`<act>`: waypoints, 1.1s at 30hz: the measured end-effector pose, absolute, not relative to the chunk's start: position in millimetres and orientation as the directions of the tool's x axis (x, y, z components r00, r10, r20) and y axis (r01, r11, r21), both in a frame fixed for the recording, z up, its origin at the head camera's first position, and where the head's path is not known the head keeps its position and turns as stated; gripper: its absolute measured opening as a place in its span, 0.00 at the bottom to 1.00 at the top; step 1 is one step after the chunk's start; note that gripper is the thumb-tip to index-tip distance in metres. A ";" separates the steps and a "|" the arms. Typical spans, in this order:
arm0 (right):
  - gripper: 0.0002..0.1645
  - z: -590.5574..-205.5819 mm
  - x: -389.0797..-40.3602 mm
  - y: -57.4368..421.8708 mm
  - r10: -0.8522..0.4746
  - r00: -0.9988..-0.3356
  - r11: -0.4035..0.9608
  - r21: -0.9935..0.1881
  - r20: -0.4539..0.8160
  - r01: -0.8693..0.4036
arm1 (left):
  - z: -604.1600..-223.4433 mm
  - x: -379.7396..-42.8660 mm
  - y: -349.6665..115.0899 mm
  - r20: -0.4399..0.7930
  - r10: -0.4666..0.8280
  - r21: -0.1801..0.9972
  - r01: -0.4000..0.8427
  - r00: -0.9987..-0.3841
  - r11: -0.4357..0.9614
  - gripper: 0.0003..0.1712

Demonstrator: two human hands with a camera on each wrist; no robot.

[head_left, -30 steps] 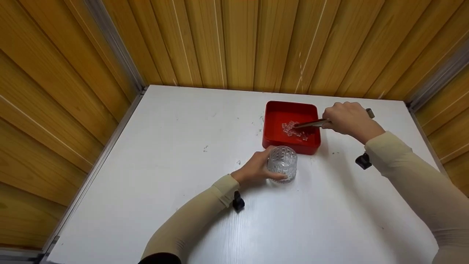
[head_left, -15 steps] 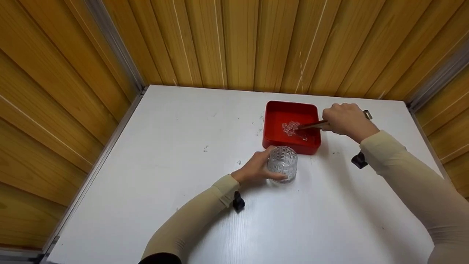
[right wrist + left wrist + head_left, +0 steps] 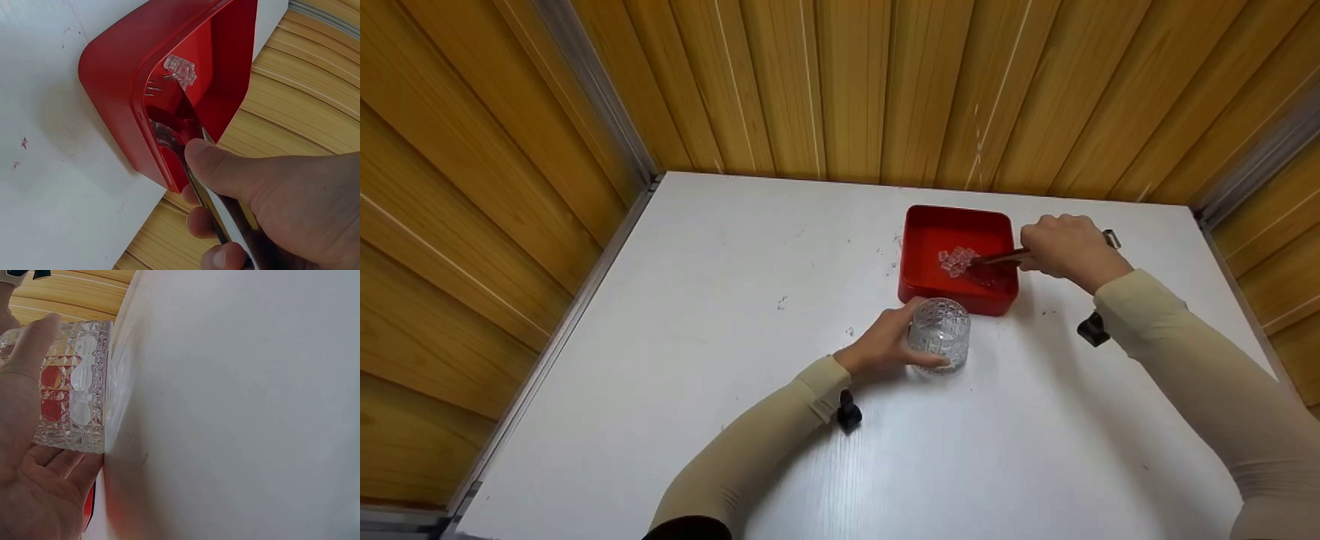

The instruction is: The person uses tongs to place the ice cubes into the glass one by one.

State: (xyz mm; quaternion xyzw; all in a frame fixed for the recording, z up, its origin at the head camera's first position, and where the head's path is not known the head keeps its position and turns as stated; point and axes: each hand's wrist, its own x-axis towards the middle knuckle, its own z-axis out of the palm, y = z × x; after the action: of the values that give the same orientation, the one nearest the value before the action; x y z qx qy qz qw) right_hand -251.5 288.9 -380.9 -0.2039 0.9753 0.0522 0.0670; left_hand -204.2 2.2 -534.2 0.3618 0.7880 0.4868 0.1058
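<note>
the table (image 3: 735, 300) is white with little dark marks, and yellow-brown wood walls (image 3: 847, 90) stand around it, with gray posts (image 3: 596, 82) in the corners. the left hand (image 3: 889, 345) has its fingers around a clear bumpy glass (image 3: 946, 330), upright on the table beside the red box (image 3: 992, 306). the right hand (image 3: 1069, 247) grips metal tongs (image 3: 1001, 257), tips inside the box by clear cubes (image 3: 957, 262). the cubes blur together, and i cannot tell if the tongs touch them. the left thumb hides some of the glass.
</note>
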 end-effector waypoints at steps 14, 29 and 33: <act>0.10 -386.1 -253.5 291.9 -0.398 -0.907 0.909 0.077 -0.134 -0.410 | -534.8 -204.3 2.7 0.176 0.669 0.838 0.466 -0.722 0.283 0.49; 0.12 -383.5 -253.0 290.8 -0.403 -0.908 0.908 0.072 -0.110 -0.412 | -533.8 -203.8 2.6 0.190 0.673 0.843 0.470 -0.715 0.261 0.48; 0.11 -383.7 -254.3 290.9 -0.407 -0.909 0.908 0.067 -0.095 -0.413 | -533.8 -204.0 2.4 0.194 0.674 0.838 0.478 -0.713 0.264 0.48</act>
State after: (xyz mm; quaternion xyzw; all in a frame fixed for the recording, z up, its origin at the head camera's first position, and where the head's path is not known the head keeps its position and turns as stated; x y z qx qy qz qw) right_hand -254.3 290.9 -383.7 -0.2100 0.9760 0.0426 0.0393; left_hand -204.0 2.4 -533.8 0.3652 0.7884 0.4845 0.1013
